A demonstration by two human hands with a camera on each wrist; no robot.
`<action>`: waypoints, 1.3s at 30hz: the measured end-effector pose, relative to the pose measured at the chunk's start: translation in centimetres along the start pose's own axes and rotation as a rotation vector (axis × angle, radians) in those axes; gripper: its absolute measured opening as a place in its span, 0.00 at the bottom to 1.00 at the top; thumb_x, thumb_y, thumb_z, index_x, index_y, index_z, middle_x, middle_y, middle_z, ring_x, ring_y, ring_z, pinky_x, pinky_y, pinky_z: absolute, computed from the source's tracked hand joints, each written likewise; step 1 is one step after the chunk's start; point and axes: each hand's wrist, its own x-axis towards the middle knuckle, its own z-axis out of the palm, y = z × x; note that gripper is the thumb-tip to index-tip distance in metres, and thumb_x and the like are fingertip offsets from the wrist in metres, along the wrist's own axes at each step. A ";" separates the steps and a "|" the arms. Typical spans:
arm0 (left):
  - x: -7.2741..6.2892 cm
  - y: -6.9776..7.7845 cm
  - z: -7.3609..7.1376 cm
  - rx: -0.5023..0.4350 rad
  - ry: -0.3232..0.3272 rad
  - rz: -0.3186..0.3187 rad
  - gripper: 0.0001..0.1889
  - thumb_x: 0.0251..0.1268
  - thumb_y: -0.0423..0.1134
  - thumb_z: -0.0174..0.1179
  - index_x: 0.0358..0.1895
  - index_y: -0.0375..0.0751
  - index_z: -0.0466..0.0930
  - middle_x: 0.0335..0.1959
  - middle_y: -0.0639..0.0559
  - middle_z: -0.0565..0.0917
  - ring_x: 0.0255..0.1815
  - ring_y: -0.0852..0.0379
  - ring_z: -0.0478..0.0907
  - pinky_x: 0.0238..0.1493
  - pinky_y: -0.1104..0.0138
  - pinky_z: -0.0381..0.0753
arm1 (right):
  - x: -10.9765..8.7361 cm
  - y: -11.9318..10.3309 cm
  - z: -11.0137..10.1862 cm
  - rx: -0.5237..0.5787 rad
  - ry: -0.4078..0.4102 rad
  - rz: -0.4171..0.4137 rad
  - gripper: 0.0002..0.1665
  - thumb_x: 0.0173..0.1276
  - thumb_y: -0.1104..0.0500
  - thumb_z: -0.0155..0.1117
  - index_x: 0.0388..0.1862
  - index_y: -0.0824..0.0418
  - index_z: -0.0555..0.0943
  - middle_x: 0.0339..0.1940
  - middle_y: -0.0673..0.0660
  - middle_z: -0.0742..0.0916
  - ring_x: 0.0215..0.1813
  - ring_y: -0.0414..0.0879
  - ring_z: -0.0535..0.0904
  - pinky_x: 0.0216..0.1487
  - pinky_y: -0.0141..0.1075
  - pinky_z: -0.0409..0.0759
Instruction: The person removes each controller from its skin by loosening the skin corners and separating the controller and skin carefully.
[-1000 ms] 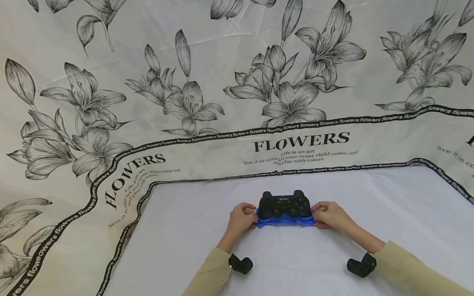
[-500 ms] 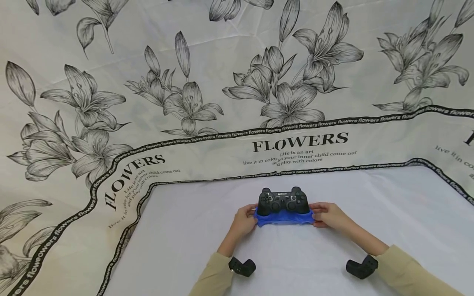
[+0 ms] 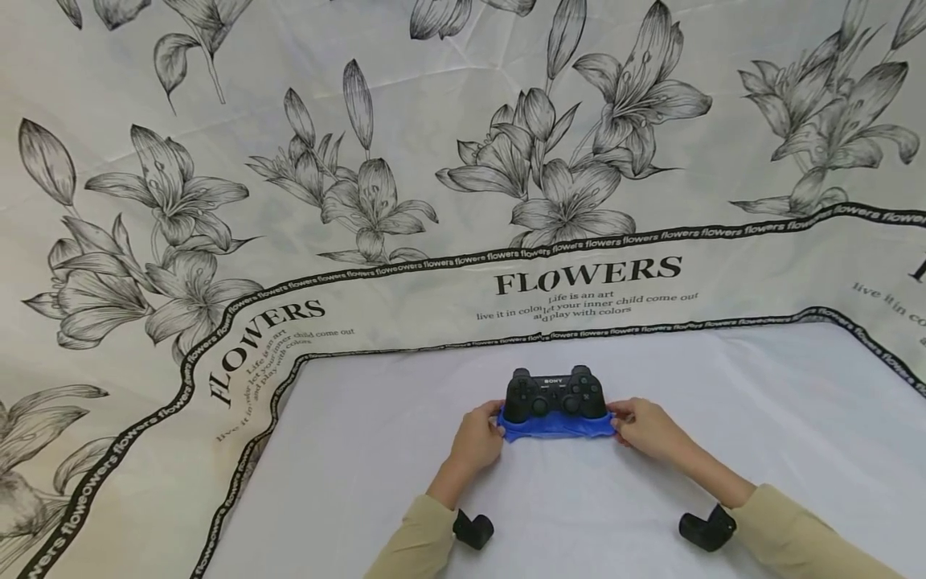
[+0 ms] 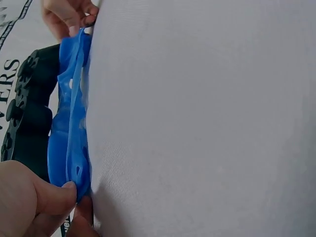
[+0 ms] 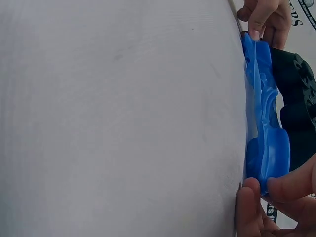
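A black Sony game controller (image 3: 555, 392) sits partly inside a soft blue silicone cover (image 3: 555, 425). The cover wraps the controller's handle ends, while the buttons and sticks side is bare in the head view. My left hand (image 3: 479, 436) pinches one end of the cover between thumb and fingers, at the controller's left. At the opposite end, my right hand (image 3: 646, 426) pinches the other corner. Close up in the left wrist view, the cover (image 4: 69, 118) has a loose, folded edge with small holes. In the right wrist view, the thumb presses the cover (image 5: 276, 153) near its lower end.
A white cloth (image 3: 362, 450) covers the table under the hands. Behind it stands a floral-printed curtain (image 3: 405, 305) with black lettered borders. Black wrist cameras (image 3: 473, 529) sit by both sleeves, close above the cloth.
The controller and cover have shifted slightly left from a second ago. The right hand's fingers have changed position a little at the cover's corner. Both hands keep hold of the cover.
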 end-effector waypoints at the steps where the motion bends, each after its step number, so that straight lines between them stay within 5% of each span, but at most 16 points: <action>1: 0.0 0.0 0.0 0.013 0.000 0.007 0.23 0.58 0.22 0.55 0.59 0.34 0.76 0.52 0.39 0.84 0.44 0.51 0.82 0.50 0.58 0.80 | -0.1 0.0 0.0 -0.025 0.008 -0.026 0.24 0.65 0.68 0.54 0.57 0.82 0.72 0.29 0.58 0.82 0.26 0.42 0.74 0.25 0.30 0.72; 5: -0.2 -0.3 0.0 0.009 0.006 0.043 0.22 0.60 0.23 0.55 0.60 0.33 0.75 0.52 0.38 0.83 0.34 0.56 0.78 0.43 0.64 0.78 | -0.1 0.1 0.3 -0.132 0.040 -0.125 0.24 0.62 0.68 0.54 0.56 0.82 0.73 0.32 0.60 0.79 0.29 0.45 0.71 0.27 0.32 0.66; 9: -0.4 -0.6 0.1 -0.039 0.012 0.062 0.22 0.61 0.25 0.56 0.60 0.33 0.74 0.50 0.36 0.84 0.26 0.62 0.68 0.35 0.69 0.69 | -0.4 0.0 0.3 -0.142 0.039 -0.128 0.27 0.61 0.68 0.55 0.58 0.81 0.71 0.35 0.62 0.79 0.31 0.46 0.71 0.29 0.35 0.67; 16: -0.4 -0.8 0.1 -0.155 0.020 0.024 0.23 0.63 0.25 0.55 0.61 0.43 0.72 0.52 0.34 0.82 0.45 0.49 0.81 0.48 0.58 0.77 | -0.4 0.4 -0.1 0.048 -0.064 -0.111 0.32 0.64 0.65 0.60 0.65 0.76 0.64 0.48 0.70 0.78 0.32 0.45 0.77 0.30 0.34 0.76; 18: -0.5 -0.8 -0.1 -0.208 0.004 0.003 0.22 0.64 0.25 0.54 0.60 0.45 0.71 0.54 0.32 0.81 0.46 0.47 0.81 0.47 0.57 0.78 | -0.4 0.4 -0.2 0.088 -0.094 -0.107 0.32 0.66 0.64 0.59 0.65 0.76 0.62 0.47 0.70 0.77 0.32 0.46 0.78 0.29 0.34 0.77; 25: -0.8 -0.9 -0.6 -0.393 -0.074 -0.020 0.20 0.68 0.25 0.51 0.62 0.38 0.71 0.53 0.29 0.80 0.20 0.59 0.70 0.23 0.73 0.71 | -0.7 0.2 -0.4 0.117 -0.095 -0.105 0.32 0.71 0.58 0.55 0.65 0.79 0.63 0.43 0.65 0.80 0.32 0.45 0.79 0.29 0.33 0.78; 33: -1.0 -1.2 -0.6 -0.488 -0.103 -0.028 0.20 0.71 0.30 0.50 0.64 0.31 0.69 0.42 0.31 0.83 0.17 0.62 0.66 0.20 0.74 0.68 | -1.0 0.4 -0.6 0.104 -0.085 -0.110 0.32 0.75 0.53 0.51 0.63 0.80 0.66 0.27 0.57 0.85 0.27 0.43 0.78 0.29 0.32 0.76; 39: -1.1 -1.3 -0.7 -0.508 -0.111 -0.033 0.20 0.71 0.31 0.50 0.63 0.24 0.68 0.32 0.28 0.83 0.16 0.65 0.67 0.19 0.74 0.68 | -1.2 0.5 -0.7 0.066 -0.078 -0.121 0.32 0.75 0.50 0.50 0.62 0.78 0.69 0.29 0.55 0.85 0.29 0.42 0.78 0.30 0.31 0.77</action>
